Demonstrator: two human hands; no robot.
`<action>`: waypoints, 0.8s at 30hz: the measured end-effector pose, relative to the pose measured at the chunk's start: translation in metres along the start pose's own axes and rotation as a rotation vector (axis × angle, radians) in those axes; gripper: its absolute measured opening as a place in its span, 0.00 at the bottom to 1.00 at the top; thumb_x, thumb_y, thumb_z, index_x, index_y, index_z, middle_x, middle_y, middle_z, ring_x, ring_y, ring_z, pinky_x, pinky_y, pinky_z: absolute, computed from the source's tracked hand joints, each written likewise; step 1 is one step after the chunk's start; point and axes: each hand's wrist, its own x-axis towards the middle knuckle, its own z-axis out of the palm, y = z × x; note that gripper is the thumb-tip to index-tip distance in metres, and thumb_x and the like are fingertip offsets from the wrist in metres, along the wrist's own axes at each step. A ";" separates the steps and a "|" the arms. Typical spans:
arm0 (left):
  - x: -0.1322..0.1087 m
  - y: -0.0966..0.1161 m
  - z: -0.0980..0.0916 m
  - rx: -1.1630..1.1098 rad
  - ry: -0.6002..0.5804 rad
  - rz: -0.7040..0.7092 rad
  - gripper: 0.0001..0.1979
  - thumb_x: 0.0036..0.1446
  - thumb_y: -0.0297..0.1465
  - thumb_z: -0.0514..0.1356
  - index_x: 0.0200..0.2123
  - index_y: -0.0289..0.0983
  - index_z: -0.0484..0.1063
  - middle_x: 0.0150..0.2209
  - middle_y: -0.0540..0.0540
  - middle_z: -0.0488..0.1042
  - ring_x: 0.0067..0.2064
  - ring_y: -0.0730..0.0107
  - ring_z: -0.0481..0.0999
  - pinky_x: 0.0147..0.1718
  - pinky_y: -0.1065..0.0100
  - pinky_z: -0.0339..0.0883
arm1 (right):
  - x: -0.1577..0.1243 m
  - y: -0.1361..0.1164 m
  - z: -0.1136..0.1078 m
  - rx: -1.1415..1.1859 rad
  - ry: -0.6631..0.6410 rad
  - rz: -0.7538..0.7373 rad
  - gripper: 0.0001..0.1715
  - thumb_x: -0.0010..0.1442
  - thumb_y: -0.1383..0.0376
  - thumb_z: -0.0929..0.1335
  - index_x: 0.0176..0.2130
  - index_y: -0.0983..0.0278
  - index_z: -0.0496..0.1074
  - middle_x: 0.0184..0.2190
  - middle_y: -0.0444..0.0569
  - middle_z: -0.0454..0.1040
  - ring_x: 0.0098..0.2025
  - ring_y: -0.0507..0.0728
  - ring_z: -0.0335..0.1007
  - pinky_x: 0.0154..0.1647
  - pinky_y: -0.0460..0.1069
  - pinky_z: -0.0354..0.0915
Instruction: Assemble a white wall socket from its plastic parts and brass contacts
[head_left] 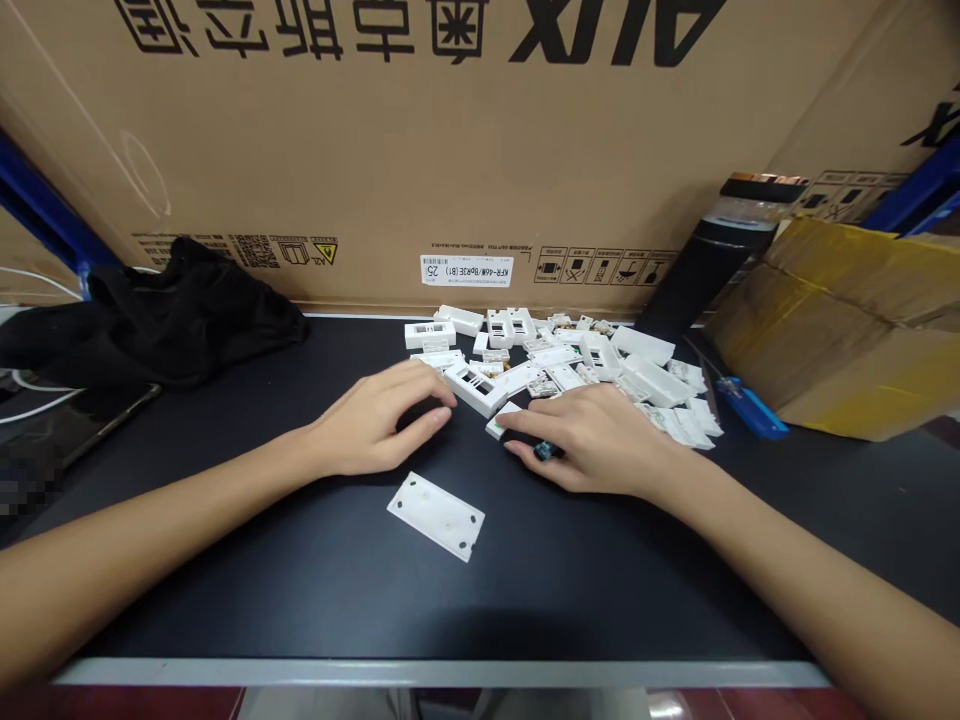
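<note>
The left hand (373, 420) lay curled, fingertips just against a white plastic housing (476, 390) mid-surface; a slip could have shoved it into the pile of loose white parts (577, 360) near the far edge of the black surface (225, 570). The right hand (592, 435) spread thumb and fingers apart around a small blue part (544, 451), its grip unclear, so that part could have dropped.

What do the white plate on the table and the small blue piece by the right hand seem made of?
The white plate looks like moulded plastic: matt, even white, with clean edges and small round holes. The small blue piece by the right hand may be plastic too, with a slight shine, but it is too small to be sure.
</note>
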 end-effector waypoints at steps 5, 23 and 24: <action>-0.002 -0.023 -0.003 0.200 0.120 -0.319 0.07 0.66 0.35 0.56 0.43 0.39 0.70 0.43 0.45 0.74 0.44 0.59 0.75 0.47 0.53 0.73 | 0.000 0.007 0.001 -0.042 -0.075 0.125 0.19 0.71 0.58 0.62 0.51 0.58 0.78 0.36 0.45 0.83 0.30 0.56 0.76 0.27 0.51 0.46; -0.007 -0.032 0.005 -0.179 0.110 -0.371 0.19 0.67 0.40 0.59 0.56 0.38 0.63 0.61 0.36 0.68 0.63 0.54 0.71 0.60 0.45 0.71 | -0.008 0.041 -0.026 0.135 0.090 0.297 0.17 0.66 0.63 0.60 0.44 0.64 0.75 0.38 0.53 0.76 0.35 0.59 0.71 0.38 0.52 0.63; -0.007 -0.031 0.005 -0.126 0.128 -0.375 0.18 0.67 0.40 0.58 0.55 0.38 0.65 0.59 0.37 0.69 0.61 0.55 0.72 0.58 0.46 0.73 | -0.008 0.043 -0.032 0.151 0.005 0.307 0.15 0.66 0.62 0.60 0.41 0.63 0.74 0.32 0.50 0.75 0.31 0.58 0.70 0.35 0.52 0.61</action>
